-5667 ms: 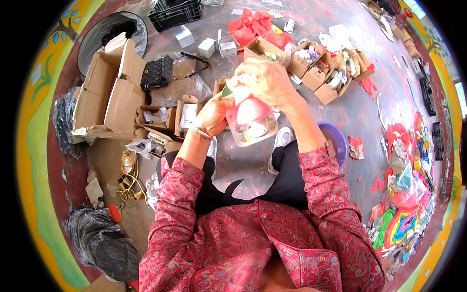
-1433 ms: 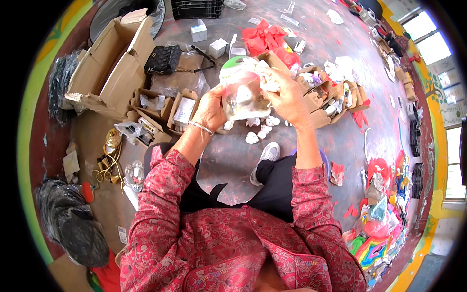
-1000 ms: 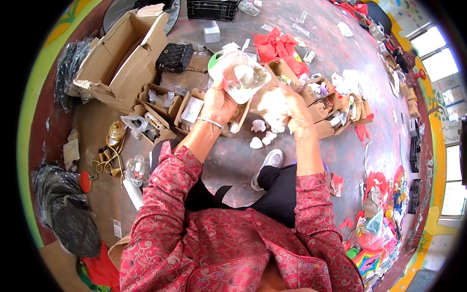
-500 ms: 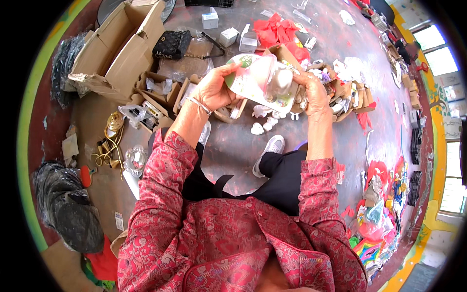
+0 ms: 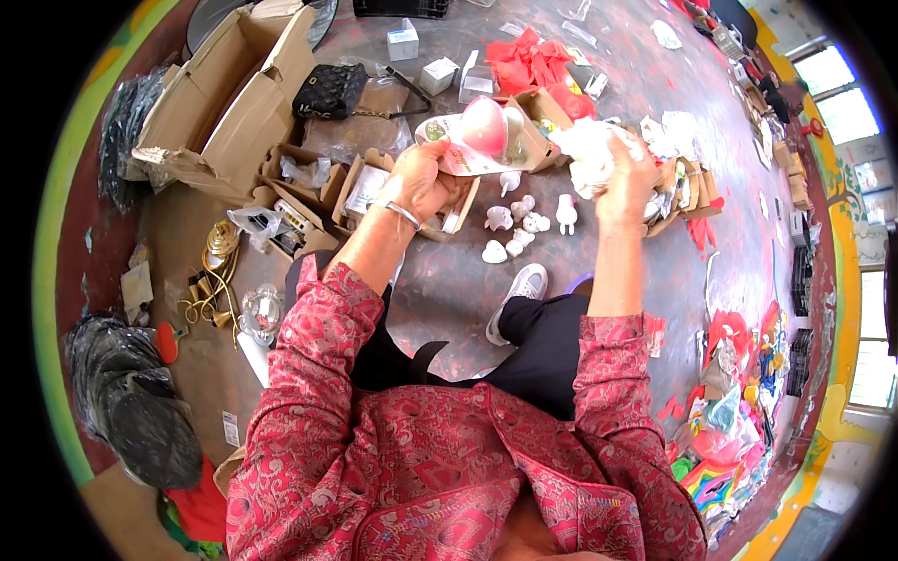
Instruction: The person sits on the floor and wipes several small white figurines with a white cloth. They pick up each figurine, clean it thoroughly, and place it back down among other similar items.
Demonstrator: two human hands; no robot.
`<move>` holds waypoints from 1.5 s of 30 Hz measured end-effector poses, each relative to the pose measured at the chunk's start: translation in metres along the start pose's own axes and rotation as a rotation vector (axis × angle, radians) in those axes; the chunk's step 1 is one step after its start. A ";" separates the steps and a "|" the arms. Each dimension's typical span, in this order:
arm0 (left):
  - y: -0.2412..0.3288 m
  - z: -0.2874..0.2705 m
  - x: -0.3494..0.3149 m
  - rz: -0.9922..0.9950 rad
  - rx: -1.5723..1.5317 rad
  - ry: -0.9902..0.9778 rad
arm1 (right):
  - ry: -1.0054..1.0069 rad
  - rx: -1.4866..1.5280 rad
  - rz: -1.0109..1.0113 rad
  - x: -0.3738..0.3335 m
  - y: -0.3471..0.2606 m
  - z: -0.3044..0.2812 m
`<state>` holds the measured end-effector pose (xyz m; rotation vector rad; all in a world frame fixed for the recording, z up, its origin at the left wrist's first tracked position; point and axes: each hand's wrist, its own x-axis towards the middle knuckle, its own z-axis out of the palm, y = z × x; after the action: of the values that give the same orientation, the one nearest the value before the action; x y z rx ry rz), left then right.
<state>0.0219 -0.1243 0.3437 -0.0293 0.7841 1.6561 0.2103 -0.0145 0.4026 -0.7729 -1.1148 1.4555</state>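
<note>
My left hand [image 5: 426,182] is closed on the edge of a blister pack [image 5: 456,157]. This is a printed card in white, green and pink with a rounded pink piece [image 5: 485,125] and a clear bulge beside it. My right hand [image 5: 629,178] grips a crumpled white bundle [image 5: 586,154], plastic or cloth, I cannot tell. It is apart from the pack, to its right. Below the hands, several small white figurines [image 5: 499,218] lie on the floor. Behind the pack stands an opened cardboard box [image 5: 544,110].
A large open carton [image 5: 224,93] and a black quilted handbag [image 5: 329,91] lie at the far left. Small boxes [image 5: 355,182] stand near my left hand. Red fabric [image 5: 528,64] lies beyond the pack. Gold fittings [image 5: 221,238] are at left; a colourful pile [image 5: 725,411] is at right.
My right hand has let go of the blister pack and moved right, and now holds the white bundle. The pack has tilted in my left hand. More figurines show on the floor.
</note>
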 end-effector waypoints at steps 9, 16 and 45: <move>-0.007 -0.006 0.006 -0.047 -0.029 -0.161 | -0.610 -1.010 -0.807 -0.048 0.030 0.043; 0.002 -0.001 -0.003 0.013 0.004 -0.017 | 0.032 -1.254 -0.498 0.006 0.006 -0.017; 0.006 -0.004 -0.012 0.092 0.245 -0.117 | -0.221 -0.687 -0.313 0.002 0.030 -0.002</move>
<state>0.0179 -0.1366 0.3482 0.2773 0.9044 1.6218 0.2009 -0.0110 0.3745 -0.8591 -1.8595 0.8989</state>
